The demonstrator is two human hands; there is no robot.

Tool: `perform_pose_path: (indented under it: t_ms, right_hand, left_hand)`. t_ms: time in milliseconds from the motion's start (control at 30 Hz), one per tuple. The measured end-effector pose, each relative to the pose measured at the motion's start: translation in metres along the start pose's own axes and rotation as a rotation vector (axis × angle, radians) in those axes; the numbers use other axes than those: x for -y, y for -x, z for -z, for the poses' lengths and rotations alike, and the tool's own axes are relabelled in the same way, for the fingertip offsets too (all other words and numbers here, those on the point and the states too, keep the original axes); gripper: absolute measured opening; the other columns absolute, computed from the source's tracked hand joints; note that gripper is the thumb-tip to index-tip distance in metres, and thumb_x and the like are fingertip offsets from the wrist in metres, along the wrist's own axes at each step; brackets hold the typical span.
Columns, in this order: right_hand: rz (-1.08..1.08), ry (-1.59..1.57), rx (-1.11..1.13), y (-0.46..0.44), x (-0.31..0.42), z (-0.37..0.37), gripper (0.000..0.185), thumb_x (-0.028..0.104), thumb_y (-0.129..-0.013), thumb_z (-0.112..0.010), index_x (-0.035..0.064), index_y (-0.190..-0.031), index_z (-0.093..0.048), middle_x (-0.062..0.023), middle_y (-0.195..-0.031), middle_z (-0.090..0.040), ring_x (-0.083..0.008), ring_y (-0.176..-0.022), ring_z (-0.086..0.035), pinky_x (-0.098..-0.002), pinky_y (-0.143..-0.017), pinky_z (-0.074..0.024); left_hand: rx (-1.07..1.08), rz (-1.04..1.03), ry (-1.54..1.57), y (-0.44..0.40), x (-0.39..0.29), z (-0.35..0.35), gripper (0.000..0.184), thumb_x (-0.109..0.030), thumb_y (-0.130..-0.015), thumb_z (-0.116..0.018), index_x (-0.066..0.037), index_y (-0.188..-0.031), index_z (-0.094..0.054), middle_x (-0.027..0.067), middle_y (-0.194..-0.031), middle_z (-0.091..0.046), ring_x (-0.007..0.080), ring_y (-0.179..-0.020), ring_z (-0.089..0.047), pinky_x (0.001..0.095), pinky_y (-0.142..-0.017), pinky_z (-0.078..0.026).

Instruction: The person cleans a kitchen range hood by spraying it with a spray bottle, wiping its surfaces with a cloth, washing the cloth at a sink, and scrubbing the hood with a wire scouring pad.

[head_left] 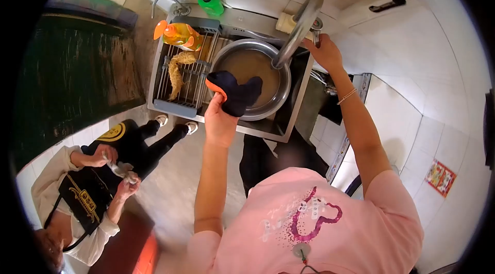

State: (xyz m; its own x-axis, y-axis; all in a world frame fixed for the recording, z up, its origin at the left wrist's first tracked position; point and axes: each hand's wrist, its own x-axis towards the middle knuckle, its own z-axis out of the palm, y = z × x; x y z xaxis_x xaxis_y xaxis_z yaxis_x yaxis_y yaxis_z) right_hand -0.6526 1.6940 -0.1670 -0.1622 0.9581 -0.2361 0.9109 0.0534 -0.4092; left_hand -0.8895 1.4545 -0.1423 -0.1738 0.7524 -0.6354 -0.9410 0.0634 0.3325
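Cloth [238,94] — navy, orange along one edge — in my left hand [221,122], thumb and fingers clamped at the orange edge. Position: over the near left part of the steel basin [284,91], above murky water [250,68]. My right hand [327,53] is at the faucet lever [316,25], far right; whether those fingers are closed, I cannot tell. Left of basin: wire dish rack [175,108], loofah [176,75] on it, orange-capped detergent bottle [183,37] at its far end.

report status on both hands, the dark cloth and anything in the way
Left hand pinching dark cloth by its orange edge, over metal basin. Right hand at tap handle. Tap spout overhangs basin, apart from cloth in this view.
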Motion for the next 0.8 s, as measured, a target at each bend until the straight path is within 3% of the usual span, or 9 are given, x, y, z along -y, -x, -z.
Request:
perform_pose_path:
  t_ms: [167, 367, 667, 800]
  right_hand:
    - [0.135, 0.141, 0.073, -0.021, -0.005, -0.001, 0.039, 0.032, -0.087, -0.057, -0.0025, -0.103, -0.050, -0.0249, -0.092, -0.065, -0.0432, -0.087, -0.063, -0.0525, -0.075, -0.0485]
    - [0.225, 0.073, 0.197, -0.031, -0.022, 0.010, 0.034, 0.025, -0.089, -0.055, -0.0006, -0.109, -0.046, -0.0282, -0.092, -0.063, -0.0470, -0.085, -0.061, -0.0546, -0.074, -0.0481]
    - [0.424, 0.021, 0.234, -0.045, -0.056, 0.032, 0.031, 0.022, -0.094, -0.052, 0.0007, -0.116, -0.048, -0.0250, -0.097, -0.064, -0.0462, -0.087, -0.060, -0.0514, -0.074, -0.0482]
    - [0.456, 0.169, 0.108, -0.003, -0.040, 0.062, 0.031, 0.020, -0.092, -0.057, 0.0023, -0.116, -0.051, -0.0214, -0.104, -0.063, -0.0427, -0.088, -0.062, -0.0477, -0.074, -0.0492]
  left_hand:
    - [-0.118, 0.025, 0.108, -0.015, 0.018, -0.008, 0.039, -0.024, -0.099, -0.036, -0.007, -0.131, -0.050, 0.0110, -0.134, -0.054, 0.0283, -0.125, -0.051, 0.0471, -0.106, -0.038]
    - [-0.137, -0.004, 0.210, -0.039, 0.027, -0.024, 0.039, -0.026, -0.099, -0.035, -0.009, -0.130, -0.051, 0.0110, -0.136, -0.053, 0.0294, -0.125, -0.050, 0.0475, -0.105, -0.037]
    - [-0.115, -0.065, 0.309, -0.051, 0.044, -0.050, 0.040, -0.029, -0.099, -0.033, -0.013, -0.132, -0.050, 0.0082, -0.136, -0.053, 0.0272, -0.126, -0.048, 0.0478, -0.103, -0.037]
    - [-0.067, -0.062, 0.225, -0.045, 0.062, -0.056, 0.033, -0.027, -0.097, -0.044, -0.014, -0.127, -0.052, 0.0031, -0.125, -0.059, 0.0217, -0.113, -0.057, 0.0444, -0.095, -0.043]
